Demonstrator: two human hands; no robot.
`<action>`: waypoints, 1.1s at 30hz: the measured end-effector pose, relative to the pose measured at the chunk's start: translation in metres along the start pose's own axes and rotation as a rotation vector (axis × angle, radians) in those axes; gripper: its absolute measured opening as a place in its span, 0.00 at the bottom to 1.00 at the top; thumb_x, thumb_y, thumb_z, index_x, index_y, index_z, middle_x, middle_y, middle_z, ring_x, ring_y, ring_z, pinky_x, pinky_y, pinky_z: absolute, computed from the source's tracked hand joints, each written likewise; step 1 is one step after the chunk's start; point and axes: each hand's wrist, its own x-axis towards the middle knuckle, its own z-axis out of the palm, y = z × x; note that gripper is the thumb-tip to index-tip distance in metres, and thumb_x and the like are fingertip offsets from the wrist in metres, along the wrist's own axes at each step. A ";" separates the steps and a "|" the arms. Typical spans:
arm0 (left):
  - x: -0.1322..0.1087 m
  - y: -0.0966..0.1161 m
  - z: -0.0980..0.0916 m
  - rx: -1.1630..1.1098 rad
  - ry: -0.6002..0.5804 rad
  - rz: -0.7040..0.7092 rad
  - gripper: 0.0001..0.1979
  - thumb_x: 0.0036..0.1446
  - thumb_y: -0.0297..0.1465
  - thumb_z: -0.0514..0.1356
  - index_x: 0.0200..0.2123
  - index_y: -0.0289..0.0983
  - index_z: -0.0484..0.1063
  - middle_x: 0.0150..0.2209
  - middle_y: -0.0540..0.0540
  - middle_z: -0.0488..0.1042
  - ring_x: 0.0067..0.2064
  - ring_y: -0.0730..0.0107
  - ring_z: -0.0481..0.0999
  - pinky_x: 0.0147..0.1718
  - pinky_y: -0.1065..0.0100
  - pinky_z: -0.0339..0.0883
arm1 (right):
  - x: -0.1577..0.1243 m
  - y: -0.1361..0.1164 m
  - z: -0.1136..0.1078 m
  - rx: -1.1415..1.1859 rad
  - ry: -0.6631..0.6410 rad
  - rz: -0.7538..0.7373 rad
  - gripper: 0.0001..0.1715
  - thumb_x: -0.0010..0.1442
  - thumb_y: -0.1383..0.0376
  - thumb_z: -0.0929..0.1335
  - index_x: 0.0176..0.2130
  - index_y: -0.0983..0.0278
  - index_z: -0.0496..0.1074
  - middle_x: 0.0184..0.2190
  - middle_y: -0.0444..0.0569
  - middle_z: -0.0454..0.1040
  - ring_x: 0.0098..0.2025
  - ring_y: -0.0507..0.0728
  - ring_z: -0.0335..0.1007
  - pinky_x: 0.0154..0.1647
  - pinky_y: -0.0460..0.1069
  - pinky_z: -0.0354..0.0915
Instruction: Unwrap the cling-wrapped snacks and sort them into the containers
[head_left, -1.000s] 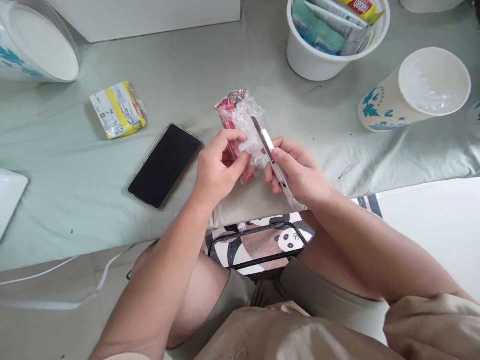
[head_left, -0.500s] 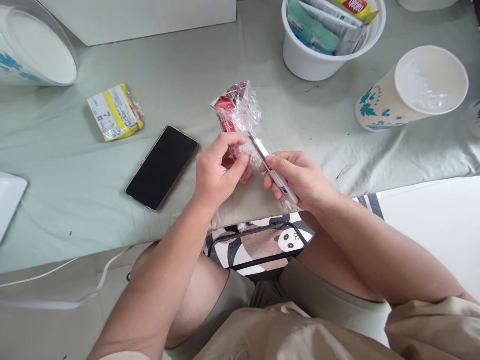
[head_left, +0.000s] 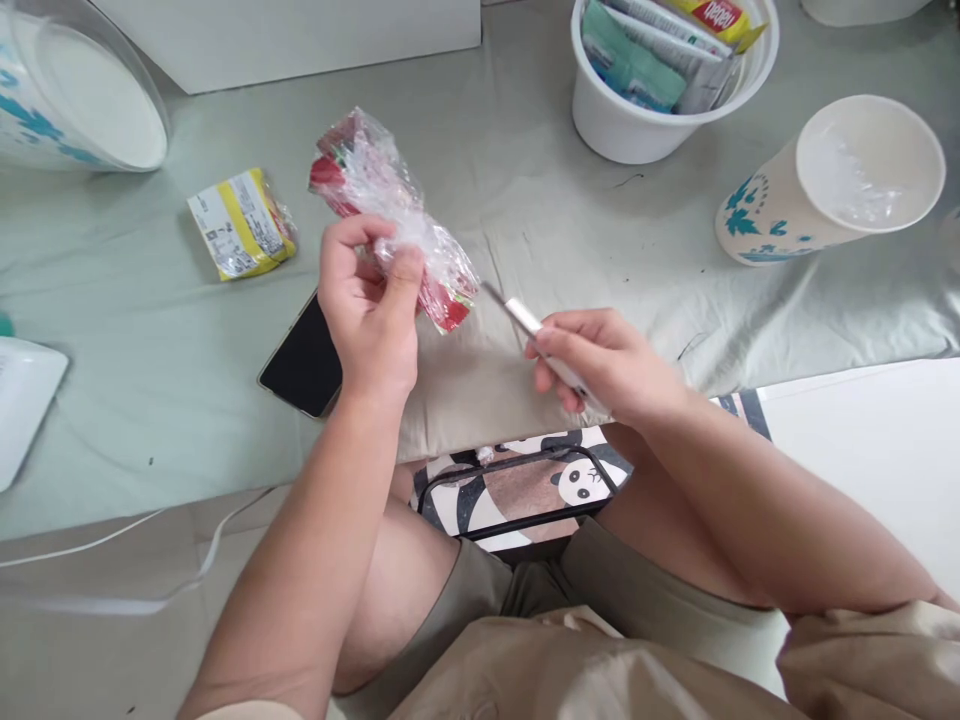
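- We have a pale green cloth [head_left: 525,130] spread across most of the view, with creases along its front edge.
- At the far side we see a white box [head_left: 315,40], cut off by the top edge.
- On our far left lies a leaf-patterned container [head_left: 82,110], its round white end turned towards us.
- To the far right of centre stands a white tub [head_left: 630,135], filled with packs, one of them yellow and red.
- Nearer the right edge we see a cup [head_left: 772,215] with blue leaves on its side and crumpled clear plastic [head_left: 855,190] inside.
- Our left hand [head_left: 375,300] is closed in a pinch, thumb against fingers, on the packet.
- Our right hand [head_left: 600,360] is curled firmly round the knife.
- Below our left wrist lies the phone [head_left: 300,360], screen dark, partly covered by that hand.
- The packet [head_left: 450,310] — red, in clear wrap [head_left: 405,210] — is held over the middle of the cloth, slanting down to the right.
- Left of it lies a yellow-and-white pack [head_left: 241,225].
- The knife [head_left: 525,318] points up and left, its blade tip just beside the packet's lower end; we cannot tell if they touch.
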 end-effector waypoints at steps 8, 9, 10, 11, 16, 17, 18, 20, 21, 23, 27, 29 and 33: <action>-0.005 0.026 0.011 -0.304 -0.154 -0.380 0.19 0.59 0.50 0.64 0.45 0.46 0.68 0.41 0.46 0.74 0.45 0.58 0.81 0.38 0.59 0.76 | 0.037 0.023 -0.058 -1.001 0.766 -0.343 0.11 0.64 0.59 0.69 0.42 0.60 0.79 0.43 0.57 0.76 0.48 0.66 0.73 0.50 0.62 0.69; -0.007 0.029 0.014 -0.328 -0.182 -0.410 0.18 0.60 0.50 0.62 0.47 0.46 0.67 0.43 0.46 0.74 0.45 0.58 0.81 0.38 0.59 0.77 | 0.040 0.025 -0.060 -1.037 0.802 -0.353 0.12 0.64 0.59 0.68 0.44 0.60 0.78 0.46 0.58 0.75 0.52 0.69 0.71 0.54 0.65 0.67; -0.009 0.031 0.016 -0.344 -0.209 -0.430 0.18 0.61 0.50 0.61 0.48 0.47 0.67 0.43 0.46 0.74 0.44 0.59 0.81 0.37 0.60 0.77 | 0.040 0.026 -0.059 -1.037 0.823 -0.398 0.13 0.65 0.59 0.68 0.47 0.61 0.78 0.48 0.59 0.74 0.55 0.70 0.70 0.57 0.67 0.66; -0.012 0.031 0.017 -0.351 -0.240 -0.443 0.19 0.62 0.50 0.60 0.50 0.47 0.66 0.42 0.47 0.73 0.42 0.60 0.81 0.36 0.61 0.76 | 0.039 0.026 -0.056 -1.003 0.810 -0.472 0.15 0.66 0.59 0.67 0.49 0.61 0.76 0.49 0.60 0.74 0.56 0.69 0.69 0.58 0.67 0.65; -0.022 0.028 0.023 -0.285 -0.425 -0.494 0.21 0.65 0.52 0.57 0.56 0.53 0.60 0.41 0.48 0.73 0.33 0.67 0.79 0.28 0.65 0.73 | 0.024 0.026 -0.020 -0.710 0.416 -0.817 0.27 0.62 0.56 0.71 0.57 0.60 0.68 0.46 0.53 0.76 0.45 0.60 0.73 0.49 0.58 0.72; -0.023 0.027 0.024 -0.245 -0.437 -0.486 0.20 0.66 0.52 0.57 0.56 0.53 0.59 0.40 0.48 0.73 0.33 0.67 0.79 0.28 0.65 0.73 | 0.021 0.026 -0.013 -0.686 0.378 -0.825 0.28 0.60 0.58 0.72 0.58 0.60 0.67 0.44 0.51 0.76 0.43 0.59 0.73 0.48 0.56 0.72; -0.024 0.026 0.025 -0.194 -0.430 -0.462 0.19 0.67 0.52 0.56 0.56 0.53 0.60 0.40 0.49 0.73 0.33 0.66 0.79 0.28 0.64 0.74 | 0.020 0.026 -0.008 -0.673 0.362 -0.820 0.27 0.59 0.61 0.72 0.57 0.60 0.67 0.42 0.49 0.76 0.41 0.58 0.73 0.46 0.55 0.72; -0.026 0.023 0.026 -0.077 -0.377 -0.380 0.17 0.69 0.50 0.56 0.55 0.53 0.62 0.38 0.50 0.74 0.36 0.66 0.81 0.32 0.64 0.76 | 0.018 0.027 -0.002 -0.663 0.361 -0.786 0.21 0.60 0.66 0.70 0.53 0.59 0.69 0.37 0.46 0.75 0.38 0.56 0.72 0.45 0.53 0.72; -0.025 0.021 0.027 -0.031 -0.345 -0.343 0.16 0.69 0.49 0.57 0.55 0.53 0.63 0.38 0.50 0.74 0.37 0.66 0.82 0.34 0.63 0.77 | 0.017 0.027 -0.002 -0.660 0.370 -0.772 0.19 0.61 0.68 0.68 0.52 0.58 0.69 0.35 0.45 0.74 0.37 0.55 0.71 0.45 0.53 0.71; -0.024 0.017 0.027 0.010 -0.309 -0.308 0.15 0.70 0.48 0.56 0.55 0.52 0.63 0.38 0.50 0.74 0.38 0.67 0.82 0.36 0.63 0.77 | 0.017 0.027 -0.003 -0.659 0.404 -0.793 0.16 0.61 0.69 0.67 0.50 0.58 0.70 0.34 0.45 0.74 0.37 0.55 0.71 0.45 0.53 0.71; -0.020 0.008 0.029 0.010 -0.228 -0.301 0.17 0.70 0.49 0.57 0.56 0.51 0.61 0.40 0.50 0.75 0.41 0.66 0.84 0.38 0.63 0.78 | 0.014 0.026 -0.006 -0.686 0.459 -0.982 0.11 0.61 0.71 0.65 0.41 0.57 0.71 0.36 0.47 0.74 0.39 0.56 0.72 0.42 0.54 0.70; -0.019 0.003 0.029 0.021 -0.154 -0.287 0.18 0.70 0.48 0.58 0.56 0.51 0.60 0.41 0.49 0.76 0.42 0.64 0.85 0.38 0.62 0.79 | 0.011 0.025 -0.005 -0.690 0.450 -1.050 0.09 0.60 0.71 0.64 0.38 0.58 0.70 0.38 0.48 0.75 0.41 0.57 0.73 0.43 0.56 0.70; -0.016 -0.002 0.025 0.016 -0.105 -0.286 0.19 0.68 0.49 0.60 0.55 0.50 0.60 0.41 0.48 0.77 0.44 0.59 0.85 0.38 0.59 0.79 | 0.009 0.026 -0.004 -0.570 0.404 -0.933 0.03 0.60 0.67 0.63 0.37 0.58 0.65 0.42 0.51 0.76 0.44 0.59 0.74 0.47 0.58 0.72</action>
